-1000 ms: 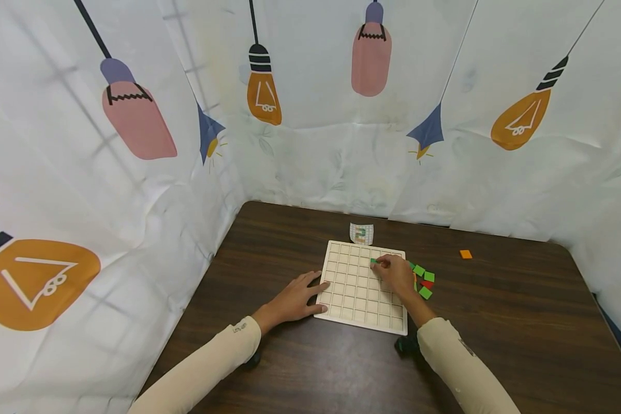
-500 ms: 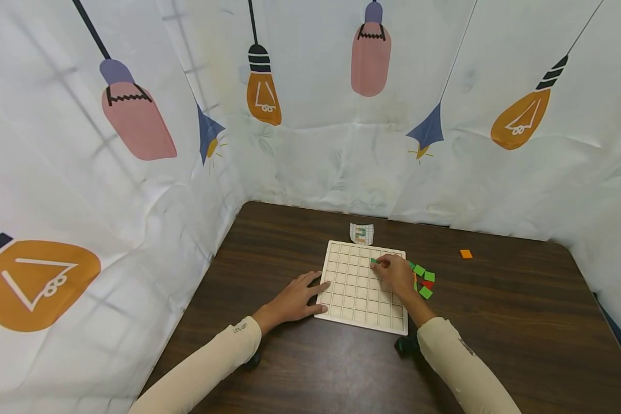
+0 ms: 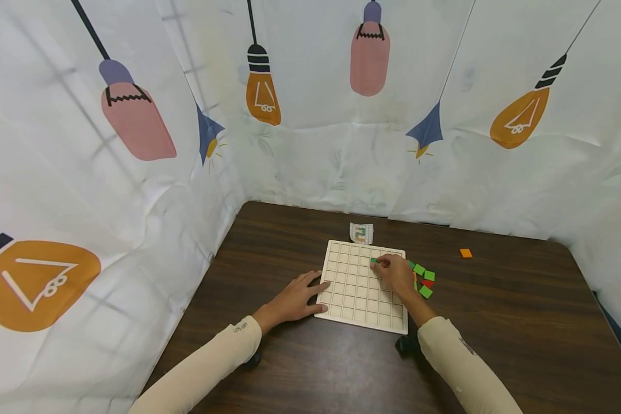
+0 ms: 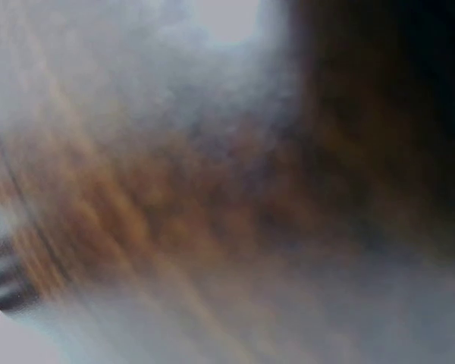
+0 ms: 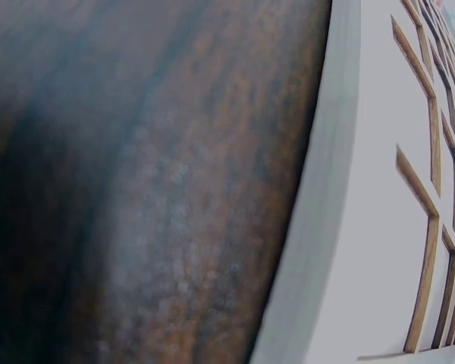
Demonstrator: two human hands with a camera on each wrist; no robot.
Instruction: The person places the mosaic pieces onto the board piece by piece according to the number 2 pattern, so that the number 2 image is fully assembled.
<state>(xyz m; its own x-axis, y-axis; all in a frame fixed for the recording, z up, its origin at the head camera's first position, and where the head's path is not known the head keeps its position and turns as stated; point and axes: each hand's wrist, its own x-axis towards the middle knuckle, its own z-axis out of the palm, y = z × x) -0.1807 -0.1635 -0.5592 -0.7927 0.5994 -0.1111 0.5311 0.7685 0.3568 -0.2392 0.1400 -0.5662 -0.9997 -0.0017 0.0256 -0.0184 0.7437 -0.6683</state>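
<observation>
A pale square grid board (image 3: 352, 287) lies on the dark wooden table, its edge and grooves showing close up in the right wrist view (image 5: 371, 227). My left hand (image 3: 292, 300) rests at the board's left edge with fingers spread, fingertips on its rim. Over the board's upper right part, my right hand (image 3: 393, 271) pinches a small green square tile (image 3: 374, 260) at one of the cells. The left wrist view is mostly blurred table surface.
Right of the board lie several loose tiles, among them a green tile (image 3: 426, 292) and a red tile (image 3: 428, 283). An orange tile (image 3: 466, 253) sits farther right. A small printed card (image 3: 361, 233) lies behind the board. Patterned white cloth (image 3: 321, 161) hangs beyond the table.
</observation>
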